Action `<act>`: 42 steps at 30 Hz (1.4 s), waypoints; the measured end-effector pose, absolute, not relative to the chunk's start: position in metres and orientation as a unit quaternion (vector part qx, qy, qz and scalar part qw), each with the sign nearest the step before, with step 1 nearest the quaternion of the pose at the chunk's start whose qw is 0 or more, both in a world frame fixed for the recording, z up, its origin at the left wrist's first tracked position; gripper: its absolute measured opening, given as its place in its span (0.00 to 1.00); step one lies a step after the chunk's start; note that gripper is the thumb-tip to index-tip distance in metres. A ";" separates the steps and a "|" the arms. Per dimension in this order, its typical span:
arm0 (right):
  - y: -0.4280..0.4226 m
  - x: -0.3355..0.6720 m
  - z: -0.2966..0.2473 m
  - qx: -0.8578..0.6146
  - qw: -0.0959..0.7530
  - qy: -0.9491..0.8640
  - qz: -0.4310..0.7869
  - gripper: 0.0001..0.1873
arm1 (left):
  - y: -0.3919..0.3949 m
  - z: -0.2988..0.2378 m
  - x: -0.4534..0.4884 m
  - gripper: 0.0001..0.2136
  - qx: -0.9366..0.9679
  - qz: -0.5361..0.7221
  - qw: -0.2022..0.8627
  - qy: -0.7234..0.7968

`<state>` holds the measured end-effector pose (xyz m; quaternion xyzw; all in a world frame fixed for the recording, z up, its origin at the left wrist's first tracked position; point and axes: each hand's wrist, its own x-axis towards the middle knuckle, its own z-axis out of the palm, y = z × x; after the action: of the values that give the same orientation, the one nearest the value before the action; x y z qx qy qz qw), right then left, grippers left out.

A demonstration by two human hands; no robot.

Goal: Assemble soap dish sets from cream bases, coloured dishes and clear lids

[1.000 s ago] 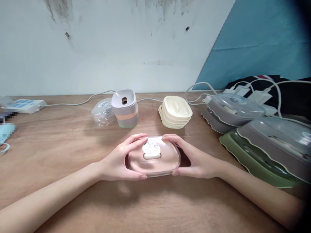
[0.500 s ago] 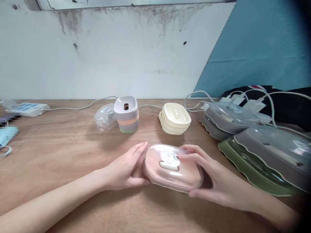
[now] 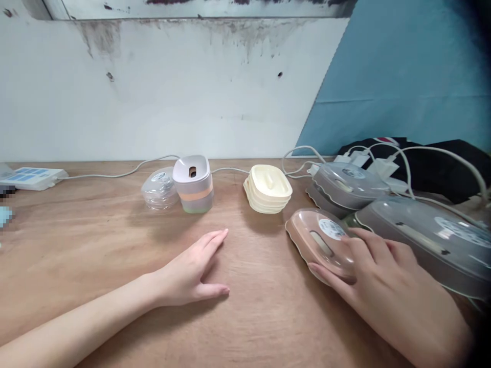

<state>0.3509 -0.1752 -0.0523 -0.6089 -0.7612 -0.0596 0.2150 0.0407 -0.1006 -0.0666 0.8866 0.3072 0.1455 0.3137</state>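
Observation:
At the right, a peach-coloured lidded container (image 3: 307,232) with a clear cover and a round white label sits tilted beside the grey containers. My right hand (image 3: 387,281) is closed on its near right end, thumb along the near side and fingers over the top. My left hand (image 3: 192,268) rests at the wooden table (image 3: 253,317), open, thumb and fingers apart, with nothing in it. Ahead of it stand a stack of lilac, orange and green cups (image 3: 196,191) and a pile of clear lids (image 3: 161,189). A stack of cream lids (image 3: 270,184) lies farther right.
Grey containers with clear covers, a near one (image 3: 425,240) and a far one (image 3: 349,179), crowd the right side. Behind them are white plugs (image 3: 383,166) and cables. A white power strip (image 3: 32,178) lies far left against the white wall (image 3: 184,102).
My right hand has carried the peach container to the right, beside the grey ones. My left hand has let go of it and stays near its former place, open.

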 end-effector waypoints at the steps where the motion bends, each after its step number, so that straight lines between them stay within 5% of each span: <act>1: -0.171 0.347 -0.049 -0.638 0.187 -0.737 -0.121 0.17 | -0.101 -0.064 0.041 0.41 0.885 0.141 0.316 0.311; 5: -0.153 0.342 -0.045 -0.669 0.062 -0.705 -0.228 0.21 | -0.102 -0.061 0.042 0.40 0.885 0.139 0.318 0.312; 11: -0.121 0.353 -0.050 -0.651 -0.004 -0.694 -0.309 0.26 | -0.101 -0.064 0.041 0.40 0.888 0.139 0.318 0.304; 25: -0.085 0.340 -0.058 -0.618 0.136 -0.698 -0.336 0.31 | -0.100 -0.063 0.041 0.39 0.902 0.116 0.282 0.305; 30: -0.116 0.295 -0.057 -0.413 0.209 -0.869 -0.173 0.26 | -0.101 -0.060 0.045 0.30 0.938 0.065 0.198 0.276; 33: -0.120 0.283 -0.062 -0.257 0.103 -0.961 0.024 0.26 | -0.099 -0.059 0.046 0.26 0.948 0.052 0.170 0.265; 42: -0.115 0.287 -0.068 -0.318 0.095 -0.932 0.147 0.26 | -0.085 -0.062 0.037 0.26 0.952 0.041 0.126 0.276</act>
<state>0.2870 -0.1150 -0.0678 -0.3185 -0.9317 0.1466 0.0945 0.0365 -0.0854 -0.0620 0.9519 0.2764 0.0412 0.1260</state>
